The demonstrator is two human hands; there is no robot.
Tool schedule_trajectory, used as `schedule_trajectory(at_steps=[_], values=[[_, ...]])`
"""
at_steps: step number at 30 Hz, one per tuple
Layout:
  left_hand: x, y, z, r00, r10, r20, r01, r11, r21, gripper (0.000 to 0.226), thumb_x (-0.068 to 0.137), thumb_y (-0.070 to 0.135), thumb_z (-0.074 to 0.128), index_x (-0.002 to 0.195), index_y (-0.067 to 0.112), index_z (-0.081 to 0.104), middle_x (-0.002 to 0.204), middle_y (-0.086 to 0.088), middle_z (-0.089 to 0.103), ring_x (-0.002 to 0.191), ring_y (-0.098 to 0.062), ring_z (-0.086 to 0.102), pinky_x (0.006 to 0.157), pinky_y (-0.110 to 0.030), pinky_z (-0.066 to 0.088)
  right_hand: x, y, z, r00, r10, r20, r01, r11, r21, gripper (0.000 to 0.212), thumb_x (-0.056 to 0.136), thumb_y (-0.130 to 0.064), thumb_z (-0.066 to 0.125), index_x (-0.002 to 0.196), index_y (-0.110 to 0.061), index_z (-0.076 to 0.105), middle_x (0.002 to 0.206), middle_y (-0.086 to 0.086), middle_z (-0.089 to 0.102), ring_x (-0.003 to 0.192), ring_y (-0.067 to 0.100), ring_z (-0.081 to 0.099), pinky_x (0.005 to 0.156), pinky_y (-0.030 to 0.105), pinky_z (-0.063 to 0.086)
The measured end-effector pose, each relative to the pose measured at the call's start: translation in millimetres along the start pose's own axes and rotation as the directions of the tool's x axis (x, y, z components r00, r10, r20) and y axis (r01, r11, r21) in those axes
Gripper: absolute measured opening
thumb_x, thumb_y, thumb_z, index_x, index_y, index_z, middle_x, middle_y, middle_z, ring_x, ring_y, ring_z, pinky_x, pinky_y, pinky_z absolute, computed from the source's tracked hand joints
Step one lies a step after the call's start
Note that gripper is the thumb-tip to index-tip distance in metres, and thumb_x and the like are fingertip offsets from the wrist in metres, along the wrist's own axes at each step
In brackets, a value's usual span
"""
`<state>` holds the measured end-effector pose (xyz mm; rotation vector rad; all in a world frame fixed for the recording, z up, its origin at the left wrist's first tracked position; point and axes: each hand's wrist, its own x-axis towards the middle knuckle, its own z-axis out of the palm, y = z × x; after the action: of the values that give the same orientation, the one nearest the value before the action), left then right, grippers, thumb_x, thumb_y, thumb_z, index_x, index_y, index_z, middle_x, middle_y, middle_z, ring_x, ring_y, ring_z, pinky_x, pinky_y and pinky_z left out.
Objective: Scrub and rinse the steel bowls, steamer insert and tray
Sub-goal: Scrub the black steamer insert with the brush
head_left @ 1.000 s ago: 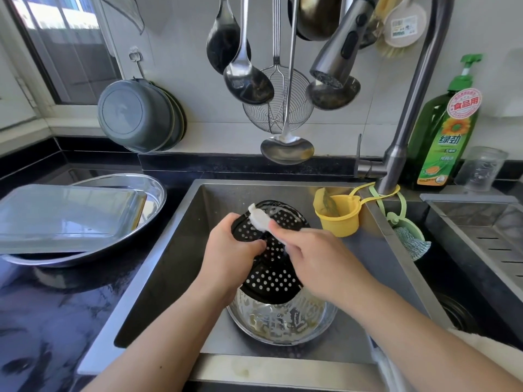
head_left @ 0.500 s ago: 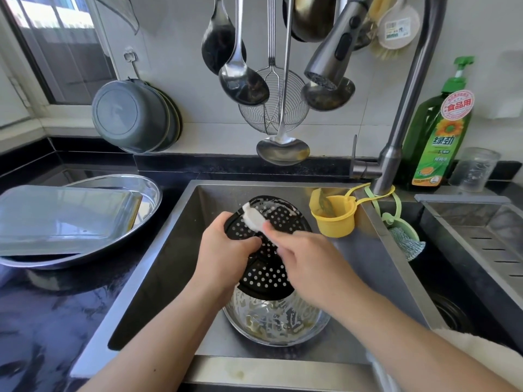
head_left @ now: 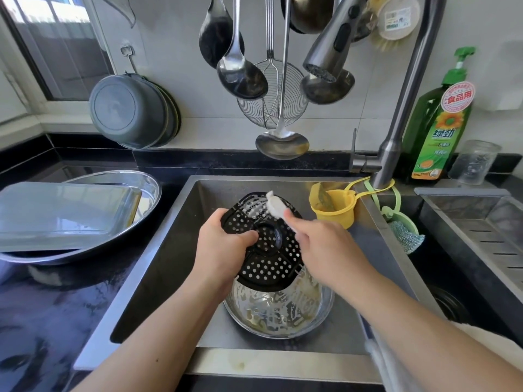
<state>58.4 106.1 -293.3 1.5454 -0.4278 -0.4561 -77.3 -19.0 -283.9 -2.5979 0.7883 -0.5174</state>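
Over the sink, my left hand (head_left: 219, 246) grips the left rim of a black perforated steamer insert (head_left: 268, 261), which is tilted up toward me. My right hand (head_left: 325, 244) holds a white soapy scrubber (head_left: 276, 206) pressed against the insert's upper edge. Under the insert, a soapy steel bowl (head_left: 280, 312) sits on the sink floor. On the counter to the left, a steel tray (head_left: 62, 213) lies upside down across a wide steel bowl (head_left: 141, 182).
The sink (head_left: 175, 250) has steep walls. A pull-down faucet head (head_left: 331, 49) hangs above, with no water running. Ladles and a wire skimmer (head_left: 271, 106) hang on the wall. A yellow cup (head_left: 334, 207), green dish soap bottle (head_left: 438, 123) and a drying rack (head_left: 481, 236) stand to the right.
My right hand slid the scrubber a little farther up along the insert's top edge. My left hand kept its hold on the insert.
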Motion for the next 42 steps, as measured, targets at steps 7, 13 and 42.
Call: schedule_trajectory(at_steps=[7,13,42], values=[[1.9,-0.9,-0.9,1.0,-0.008,-0.028,0.008,1.0,-0.02,0.032,0.079,-0.005,0.081,0.1,0.014,0.065,0.095,-0.01,0.075,0.089,-0.03,0.076,0.078,-0.053,0.064,1.2,-3.5,3.3,1.0,0.017,-0.016,-0.017,1.0,-0.001,0.054,0.105,-0.02,0.042,0.15,-0.049,0.035,0.086,-0.003,0.052,0.083,0.021,0.052,0.072,0.039,0.049],[0.0,-1.2,-1.2,0.999,-0.003,-0.033,0.002,1.0,-0.027,0.03,0.079,-0.004,0.081,0.099,0.013,0.065,0.094,-0.012,0.075,0.088,-0.03,0.076,0.077,-0.05,0.065,-12.6,-17.6,13.6,0.993,-0.115,0.03,0.112,0.991,0.077,0.055,0.104,-0.021,0.046,0.149,-0.051,0.037,0.088,-0.004,0.055,0.083,0.019,0.056,0.072,0.038,0.05],[0.1,1.3,-2.8,0.999,-0.035,-0.003,0.035,0.996,-0.084,0.031,0.081,-0.007,0.079,0.103,0.012,0.066,0.094,-0.011,0.077,0.086,-0.029,0.077,0.075,-0.046,0.066,-1.3,0.9,-2.0,1.0,-0.004,0.019,0.003,0.999,0.034,0.051,0.105,-0.022,0.044,0.147,-0.051,0.039,0.08,-0.005,0.054,0.068,0.014,0.051,0.06,0.036,0.044]])
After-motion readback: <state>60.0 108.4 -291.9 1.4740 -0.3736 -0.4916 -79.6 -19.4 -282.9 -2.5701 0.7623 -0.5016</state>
